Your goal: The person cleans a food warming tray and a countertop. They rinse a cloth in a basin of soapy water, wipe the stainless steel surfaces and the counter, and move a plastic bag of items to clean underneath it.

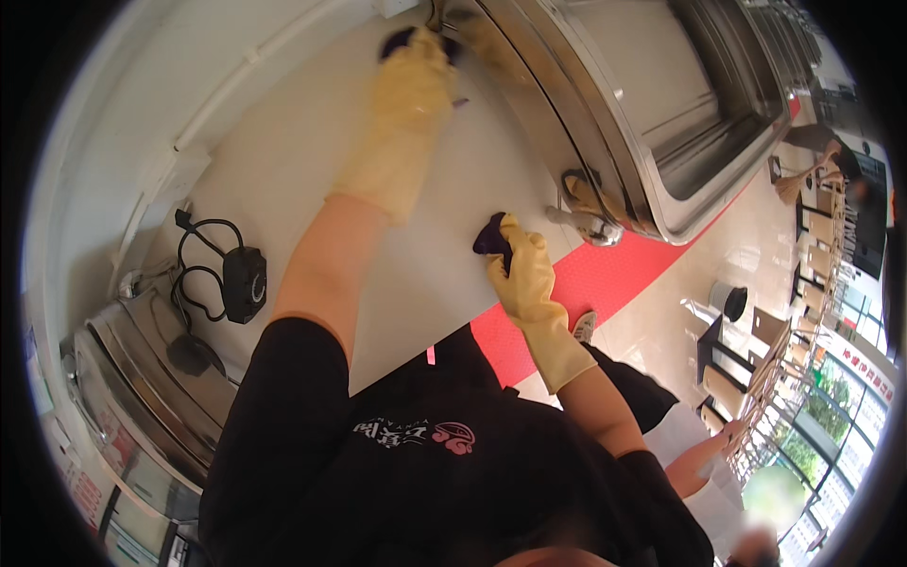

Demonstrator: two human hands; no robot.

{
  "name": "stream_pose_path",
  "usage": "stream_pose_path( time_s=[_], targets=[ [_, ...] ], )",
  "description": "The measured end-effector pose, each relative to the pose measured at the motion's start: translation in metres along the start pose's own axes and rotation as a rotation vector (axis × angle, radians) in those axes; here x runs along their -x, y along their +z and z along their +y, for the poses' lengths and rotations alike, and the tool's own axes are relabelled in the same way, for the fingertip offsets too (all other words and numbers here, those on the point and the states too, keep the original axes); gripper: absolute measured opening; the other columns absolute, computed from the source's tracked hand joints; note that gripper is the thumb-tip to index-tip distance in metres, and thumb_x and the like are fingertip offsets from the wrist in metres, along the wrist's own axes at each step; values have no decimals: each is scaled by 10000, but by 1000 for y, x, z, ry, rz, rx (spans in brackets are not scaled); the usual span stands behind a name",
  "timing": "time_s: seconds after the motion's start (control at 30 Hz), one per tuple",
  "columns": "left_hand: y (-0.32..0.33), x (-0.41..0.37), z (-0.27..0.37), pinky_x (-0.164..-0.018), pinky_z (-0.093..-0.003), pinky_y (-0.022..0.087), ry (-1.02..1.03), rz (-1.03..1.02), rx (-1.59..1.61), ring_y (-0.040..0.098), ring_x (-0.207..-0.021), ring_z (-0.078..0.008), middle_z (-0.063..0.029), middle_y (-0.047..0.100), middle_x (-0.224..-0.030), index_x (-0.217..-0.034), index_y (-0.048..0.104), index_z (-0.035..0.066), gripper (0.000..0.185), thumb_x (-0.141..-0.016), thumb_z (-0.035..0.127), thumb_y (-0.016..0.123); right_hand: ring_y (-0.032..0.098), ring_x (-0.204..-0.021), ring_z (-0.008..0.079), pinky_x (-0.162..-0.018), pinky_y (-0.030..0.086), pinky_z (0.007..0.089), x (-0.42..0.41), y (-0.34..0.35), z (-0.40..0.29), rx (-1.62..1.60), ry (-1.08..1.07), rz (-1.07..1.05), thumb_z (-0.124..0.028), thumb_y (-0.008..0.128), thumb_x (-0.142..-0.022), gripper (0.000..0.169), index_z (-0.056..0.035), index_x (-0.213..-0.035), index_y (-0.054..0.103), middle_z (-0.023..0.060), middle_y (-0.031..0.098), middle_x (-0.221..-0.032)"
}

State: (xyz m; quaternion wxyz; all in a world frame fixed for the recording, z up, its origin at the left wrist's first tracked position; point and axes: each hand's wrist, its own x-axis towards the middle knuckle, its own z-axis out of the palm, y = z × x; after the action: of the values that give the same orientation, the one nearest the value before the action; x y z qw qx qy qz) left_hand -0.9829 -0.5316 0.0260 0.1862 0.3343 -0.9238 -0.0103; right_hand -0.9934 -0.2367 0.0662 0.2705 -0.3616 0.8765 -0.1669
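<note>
My left hand (418, 85), in a pale yellow rubber glove, presses a dark purple cloth (397, 44) on the white countertop (439, 170) at its far end, beside a stainless steel unit (602, 92). This hand is blurred, and its fingers partly cover the cloth. Nearer to me, my right hand (524, 266), gloved alike, grips another dark purple cloth (492, 237) at the counter's right edge. A shiny metal fitting (602, 230) is at the steel unit's near corner, just beyond the right hand.
A black electrical device (244, 283) with a coiled cable lies on the left, near another steel unit (149, 375). A white pipe (241, 78) runs along the wall. Right of the counter are a red floor mat (616, 276), tables, chairs, a person's arm (698, 464) and a farther person holding a broom (797, 186).
</note>
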Motion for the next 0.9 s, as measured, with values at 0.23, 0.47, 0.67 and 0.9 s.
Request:
stream_pose_path(
  time_s=[0.23, 0.47, 0.67, 0.9],
  targets=[
    [59, 22, 1, -890, -442, 592, 272, 40, 253, 714, -1023, -319, -93, 752, -1177, -1248, 728, 110, 332, -925, 137, 658, 647, -1051, 415, -872, 583, 504, -1, 4, -8, 37, -44, -19, -78, 647, -843, 463, -93, -1305, 622, 218, 629, -1152],
    [28, 107, 82, -873, -457, 588, 71, -331, 827, 729, -997, -339, -116, 759, -1143, -1218, 741, 148, 295, -977, 242, 601, 643, -1034, 429, -868, 572, 517, 0, 3, -1, 42, 12, -6, -80, 651, -830, 485, -94, -1314, 625, 226, 632, -1123],
    [14, 5, -60, -890, -441, 575, 45, 101, 339, 725, -1006, -339, -154, 763, -1086, -1192, 715, 53, 267, -949, 130, 635, 644, -1030, 430, -840, 572, 529, -3, 2, -7, -14, -74, 8, -71, 628, -847, 515, -123, -1358, 600, 226, 640, -1116],
    [-14, 66, 52, -947, -445, 569, 287, -220, 396, 699, -1084, -337, -33, 705, -1347, -1274, 702, 188, 390, -898, 87, 730, 697, -1036, 397, -872, 589, 507, -11, 33, -45, 41, -271, -99, -62, 548, -936, 287, -96, -1212, 620, 173, 708, -1114]
  ],
)
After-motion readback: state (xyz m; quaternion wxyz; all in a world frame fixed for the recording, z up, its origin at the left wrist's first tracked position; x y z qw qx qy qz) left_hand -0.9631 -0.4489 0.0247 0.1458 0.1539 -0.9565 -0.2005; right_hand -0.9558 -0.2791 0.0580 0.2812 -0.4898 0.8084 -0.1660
